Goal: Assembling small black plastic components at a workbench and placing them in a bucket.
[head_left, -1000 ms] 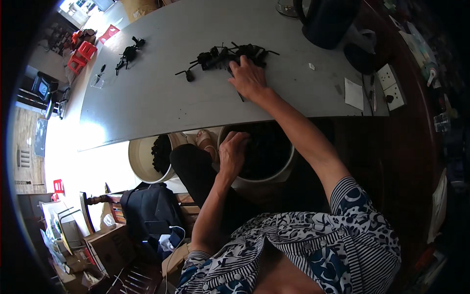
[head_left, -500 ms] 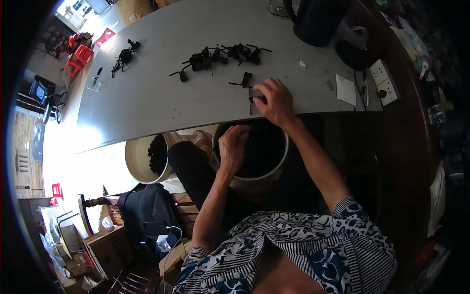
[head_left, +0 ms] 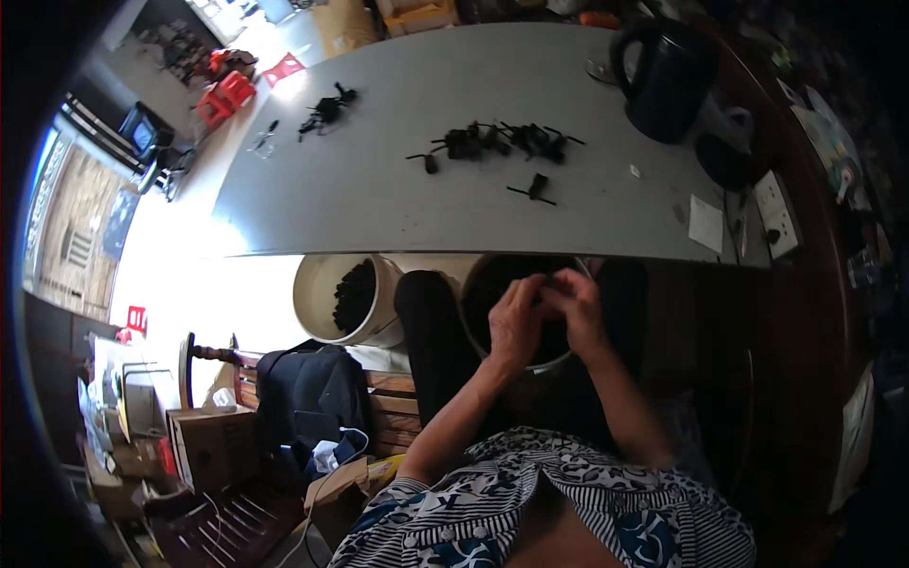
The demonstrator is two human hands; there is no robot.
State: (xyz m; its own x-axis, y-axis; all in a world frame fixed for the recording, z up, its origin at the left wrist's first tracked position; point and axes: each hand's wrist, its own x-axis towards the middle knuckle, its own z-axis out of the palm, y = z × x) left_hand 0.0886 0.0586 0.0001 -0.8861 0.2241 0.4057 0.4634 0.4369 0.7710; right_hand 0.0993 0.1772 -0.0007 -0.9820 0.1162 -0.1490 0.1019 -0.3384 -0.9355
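My left hand (head_left: 516, 325) and my right hand (head_left: 580, 310) meet above a bucket (head_left: 473, 333) between my knees. Their fingers are closed in a pinch around a small black part (head_left: 546, 284), mostly hidden by the fingertips. Dark pieces (head_left: 488, 284) fill the bucket. On the grey table ahead lies one loose black part with thin rods (head_left: 538, 186). Farther back is a cluster of similar black parts (head_left: 473, 142), with a single one (head_left: 430, 164) at its left.
Another pale bucket (head_left: 317, 308) with black pieces (head_left: 354, 295) stands left of my knee. More black parts (head_left: 327, 112) lie at the table's far left. A dark kettle (head_left: 668, 85), a white paper (head_left: 705, 222) and a socket strip (head_left: 776, 213) are at the right.
My right hand has come back from the table edge to meet my left hand over the bucket. The small rodded part by its fingers is gone from the tabletop. The view has shifted.
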